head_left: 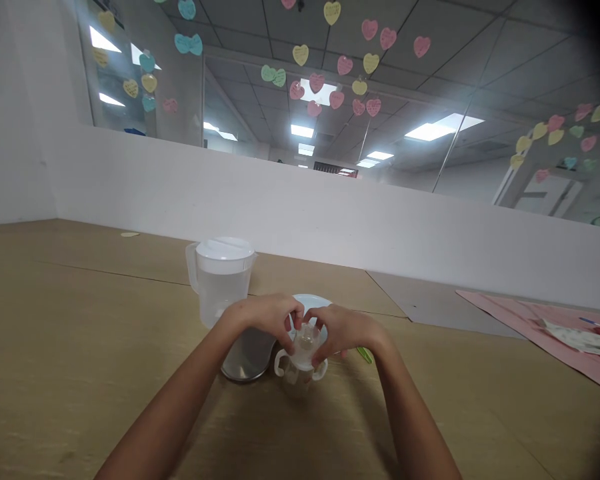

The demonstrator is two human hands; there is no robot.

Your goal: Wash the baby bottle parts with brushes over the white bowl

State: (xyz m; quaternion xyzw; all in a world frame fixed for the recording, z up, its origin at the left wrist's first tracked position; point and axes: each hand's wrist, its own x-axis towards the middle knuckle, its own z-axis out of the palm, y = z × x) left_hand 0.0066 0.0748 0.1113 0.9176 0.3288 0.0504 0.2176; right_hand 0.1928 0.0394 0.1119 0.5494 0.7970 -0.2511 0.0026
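A clear baby bottle [299, 380] with two white side handles stands upright on the table in front of me. Both hands are curled around its translucent top [307, 339]. My left hand [275, 319] grips it from the left, thumb pointing down along the side. From the right, my right hand [347, 330] closes on the same top, with the thumb low near the handle. My fingers partly cover the top. Just left of the bottle is a round metal container [249, 357], partly hidden by my left forearm.
A lidded clear plastic pitcher [225, 283] stands behind my left wrist. Beyond my hands lies a pale blue plate [313, 300], with a green object [365, 355] by my right wrist. A pink cloth [545, 333] covers the far right. A white wall [280, 207] bounds the table's back.
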